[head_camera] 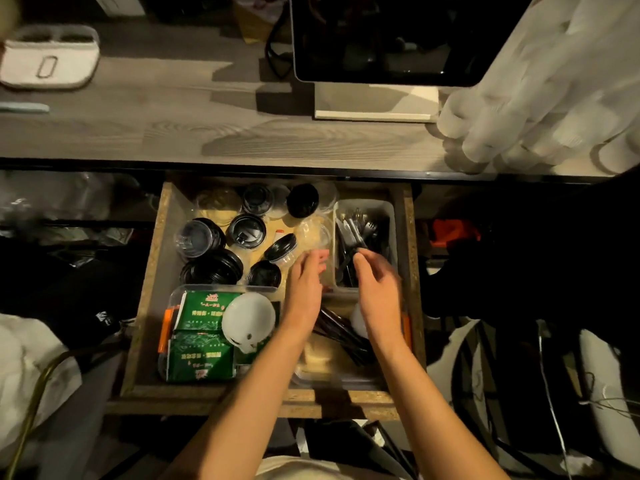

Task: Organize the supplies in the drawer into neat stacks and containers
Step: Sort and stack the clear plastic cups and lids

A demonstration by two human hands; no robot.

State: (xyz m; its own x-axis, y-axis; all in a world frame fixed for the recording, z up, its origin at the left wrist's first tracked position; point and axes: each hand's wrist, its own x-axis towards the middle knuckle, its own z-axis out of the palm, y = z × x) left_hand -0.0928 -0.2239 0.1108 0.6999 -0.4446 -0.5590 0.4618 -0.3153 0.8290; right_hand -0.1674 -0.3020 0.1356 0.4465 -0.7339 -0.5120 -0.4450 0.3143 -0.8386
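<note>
The drawer [152,271] is pulled out under the wooden desk [173,133]. Both hands reach into it from 6 o'clock.

The left hand [304,289] is in the middle of the drawer. Its fingers bend a little at the tips, and I cannot tell if they hold anything. A clear cup [313,233] lies just past the fingertips, at 12 o'clock from the hand. A small jar with a black lid [282,247] lies on its side at 10 o'clock, very close to the fingers.

The right hand [377,282] is over the white bin [389,209] at the right side of the drawer. Its fingers curl down at the black forks and knives [356,233] in the bin. It is too blurry to tell if it grips one.

Black lids [211,268] sit in stacks at 9 o'clock from the left hand. A clear tray [173,296] with green packets [204,311] and a white round lid [249,320] is at 7 o'clock. More black cutlery [343,334] lies between the two wrists.
</note>
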